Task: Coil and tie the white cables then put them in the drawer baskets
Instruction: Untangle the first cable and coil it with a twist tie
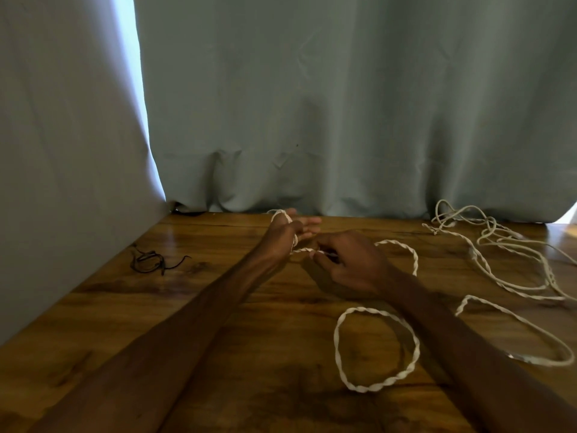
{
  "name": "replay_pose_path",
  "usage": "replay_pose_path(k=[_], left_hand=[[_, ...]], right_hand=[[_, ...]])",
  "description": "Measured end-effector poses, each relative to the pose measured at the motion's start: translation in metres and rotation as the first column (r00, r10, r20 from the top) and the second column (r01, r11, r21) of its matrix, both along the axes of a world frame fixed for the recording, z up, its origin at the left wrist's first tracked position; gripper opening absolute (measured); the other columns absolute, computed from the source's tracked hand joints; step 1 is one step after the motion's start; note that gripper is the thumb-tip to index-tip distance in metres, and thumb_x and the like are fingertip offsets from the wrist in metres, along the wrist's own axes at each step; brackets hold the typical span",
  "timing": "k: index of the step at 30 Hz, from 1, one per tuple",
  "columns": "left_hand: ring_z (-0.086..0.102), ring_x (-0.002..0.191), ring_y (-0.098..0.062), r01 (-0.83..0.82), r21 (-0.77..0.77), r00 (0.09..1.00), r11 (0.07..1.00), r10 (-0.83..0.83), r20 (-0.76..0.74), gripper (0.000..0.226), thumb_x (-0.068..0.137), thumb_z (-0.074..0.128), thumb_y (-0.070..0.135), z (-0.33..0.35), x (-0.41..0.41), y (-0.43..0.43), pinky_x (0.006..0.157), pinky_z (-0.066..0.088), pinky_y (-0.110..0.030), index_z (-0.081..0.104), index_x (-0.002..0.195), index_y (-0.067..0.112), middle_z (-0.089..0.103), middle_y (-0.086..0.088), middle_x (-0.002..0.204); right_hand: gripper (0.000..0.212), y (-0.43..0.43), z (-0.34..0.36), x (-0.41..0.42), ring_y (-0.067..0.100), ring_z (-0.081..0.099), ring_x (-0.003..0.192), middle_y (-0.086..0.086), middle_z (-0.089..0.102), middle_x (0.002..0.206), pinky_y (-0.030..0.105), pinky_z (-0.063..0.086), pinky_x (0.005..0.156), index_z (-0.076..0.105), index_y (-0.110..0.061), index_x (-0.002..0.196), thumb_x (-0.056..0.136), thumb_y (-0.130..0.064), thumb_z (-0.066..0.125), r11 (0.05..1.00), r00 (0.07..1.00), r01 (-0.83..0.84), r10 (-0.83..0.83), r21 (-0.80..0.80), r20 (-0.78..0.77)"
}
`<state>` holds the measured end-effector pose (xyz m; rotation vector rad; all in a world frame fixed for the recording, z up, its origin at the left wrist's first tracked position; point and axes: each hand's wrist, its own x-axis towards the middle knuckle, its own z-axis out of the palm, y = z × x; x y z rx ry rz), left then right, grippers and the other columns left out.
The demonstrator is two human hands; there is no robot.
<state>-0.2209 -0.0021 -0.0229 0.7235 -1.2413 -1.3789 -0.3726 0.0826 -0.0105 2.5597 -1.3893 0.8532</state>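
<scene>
Cable (335, 342) is wound round the left hand (287, 232), fingers held straight, and is pinched by the right hand (349, 260) above the table (125, 307).

White cable (376, 348) looped round left hand (282, 234); right hand (349, 265) pinches it.
</scene>
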Motion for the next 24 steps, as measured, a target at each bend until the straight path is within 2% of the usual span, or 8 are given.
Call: replay_pose_path(k=[2, 5, 10, 14, 18, 20, 22, 24], left_hand=[[0.069, 0.079, -0.022, 0.048, -0.078, 0.978, 0.996, -0.031, 0.209, 0.028, 0.101, 0.043, -0.005, -0.005, 0.000, 0.001, 0.064, 0.055, -0.025, 0.048, 0.128, -0.003, 0.069, -0.022, 0.098], [0.060, 0.056, -0.024, 0.227, -0.119, 0.894, 0.967, -0.158, 0.419, 0.028, 0.104, 0.045, 0.010, -0.008, 0.000, 0.007, 0.054, 0.048, -0.031, 0.062, 0.090, -0.006, 0.063, -0.020, 0.067], [0.023, 0.031, -0.003, 0.470, 0.266, 0.787, 0.842, -0.536, 0.306, 0.068, 0.106, 0.023, 0.058, 0.015, 0.002, 0.023, 0.039, 0.021, -0.013, 0.060, 0.083, 0.006, 0.027, 0.010, 0.040], [0.017, 0.038, -0.004, 0.647, 0.319, 0.620, 0.692, -0.722, 0.308, 0.048, 0.108, 0.033, 0.050, 0.027, 0.008, 0.038, 0.038, 0.022, -0.017, 0.048, 0.076, 0.016, 0.025, 0.012, 0.047], [0.011, 0.043, -0.007, 0.721, 0.270, 0.625, 0.638, -0.767, 0.145, 0.042, 0.110, 0.029, 0.044, 0.037, 0.008, 0.041, 0.040, 0.020, -0.020, 0.039, 0.074, 0.023, 0.020, 0.013, 0.049], [0.013, 0.043, -0.007, 0.747, 0.232, 0.637, 0.623, -0.771, 0.018, 0.041, 0.109, 0.030, 0.042, 0.039, 0.009, 0.040, 0.042, 0.022, -0.022, 0.043, 0.075, 0.023, 0.017, 0.011, 0.052], [0.015, 0.044, -0.008, 0.739, 0.190, 0.667, 0.647, -0.741, -0.073, 0.040, 0.108, 0.033, 0.036, 0.037, 0.010, 0.039, 0.043, 0.024, -0.022, 0.053, 0.078, 0.019, 0.017, 0.010, 0.055], [0.020, 0.046, -0.007, 0.718, 0.160, 0.696, 0.677, -0.700, -0.159, 0.037, 0.107, 0.036, 0.029, 0.034, 0.011, 0.038, 0.047, 0.030, -0.022, 0.064, 0.093, 0.010, 0.021, 0.010, 0.058]], right_hand=[[0.013, -0.001, 0.004, -0.007, 0.011, 0.062, 0.073, -0.010, 0.072, 0.085, 0.031, 0.044, 0.062, 0.073, -0.028, 0.101, 0.097, -0.031, 0.060, 0.999, 1.000, 0.004, -0.003, -0.048, 0.020], [0.013, -0.006, 0.008, -0.021, 0.015, 0.067, 0.082, -0.004, 0.075, 0.095, 0.033, 0.051, 0.067, 0.075, -0.023, 0.100, 0.097, -0.030, 0.065, 0.990, 1.000, -0.016, 0.017, -0.141, 0.003], [0.029, -0.023, 0.009, -0.041, 0.021, 0.062, 0.082, 0.005, 0.066, 0.094, 0.039, 0.053, 0.067, 0.071, -0.012, 0.102, 0.101, -0.033, 0.051, 0.974, 0.999, -0.019, 0.025, -0.225, 0.022], [0.038, -0.029, 0.003, -0.045, 0.027, 0.061, 0.082, 0.009, 0.064, 0.094, 0.040, 0.050, 0.067, 0.069, -0.009, 0.105, 0.102, -0.033, 0.040, 0.969, 0.999, 0.010, 0.002, -0.246, 0.047], [0.028, -0.033, -0.012, -0.036, 0.028, 0.064, 0.083, 0.010, 0.069, 0.094, 0.044, 0.050, 0.073, 0.065, -0.008, 0.107, 0.102, -0.023, 0.042, 0.985, 0.993, 0.032, -0.012, -0.171, 0.121], [0.028, -0.032, -0.016, -0.028, 0.014, 0.067, 0.087, 0.002, 0.072, 0.100, 0.036, 0.052, 0.077, 0.066, -0.015, 0.116, 0.106, -0.027, 0.043, 0.992, 0.982, -0.007, 0.032, -0.129, 0.186], [0.024, -0.026, -0.019, -0.019, -0.008, 0.064, 0.088, -0.013, 0.068, 0.101, 0.011, 0.046, 0.076, 0.066, -0.019, 0.122, 0.108, -0.024, 0.047, 0.997, 0.970, -0.041, 0.056, -0.065, 0.238], [0.016, -0.024, -0.023, -0.013, -0.015, 0.061, 0.082, -0.021, 0.065, 0.092, 0.004, 0.039, 0.067, 0.065, -0.024, 0.111, 0.108, -0.023, 0.050, 0.999, 0.971, -0.036, 0.028, 0.030, 0.239]])
